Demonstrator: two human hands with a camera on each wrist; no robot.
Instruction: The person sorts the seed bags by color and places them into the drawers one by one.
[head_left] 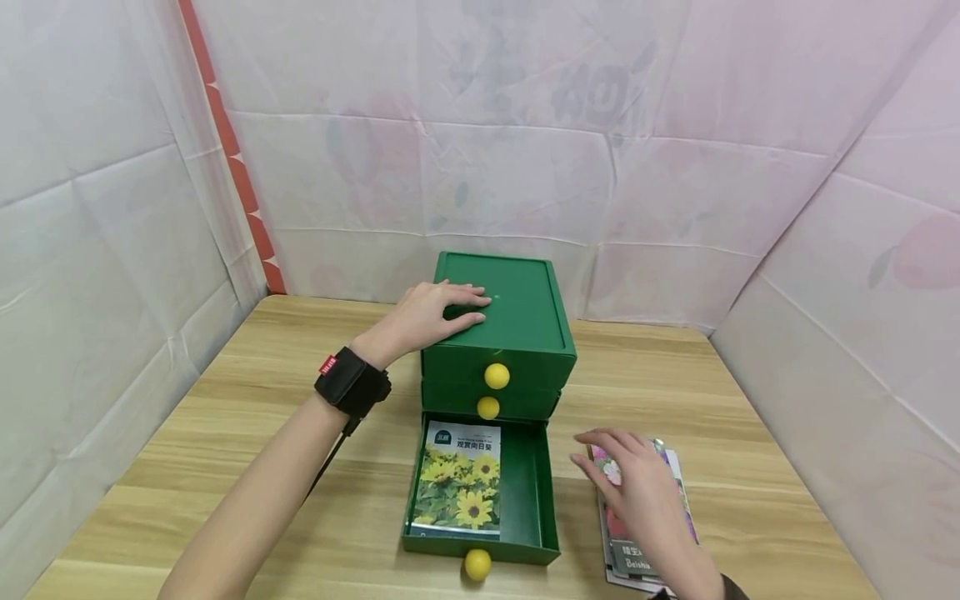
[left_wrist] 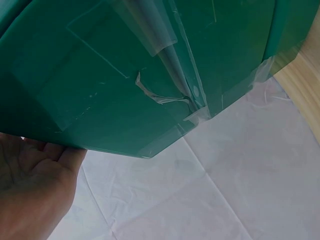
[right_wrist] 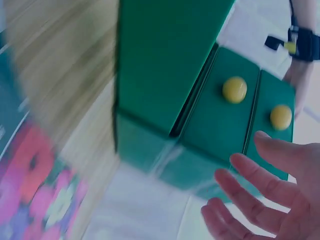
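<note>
Head view: left fingers (head_left: pixel 465 304) flat on cabinet (head_left: pixel 517 333); right fingers (head_left: pixel 600 462) spread over packets (head_left: pixel 675 467).

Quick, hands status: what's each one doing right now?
Left hand: open, fingers flat on top of the green drawer cabinet.
Right hand: open, fingers spread above the seed packets, gripping nothing.

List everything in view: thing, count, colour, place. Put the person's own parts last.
drawer cabinet: one, green, back middle of table.
knobs: three, yellow, one per drawer front.
bottom drawer: one, green, pulled open.
sunflower packet: one, yellow-green, lying in bottom drawer.
flower packets: small stack, pink and white, right of drawer.
table: one, light wood.
wrist strap: one, black, left wrist.
left hand: flat on cabinet top.
right hand: fingers spread, over flower packets.
</note>
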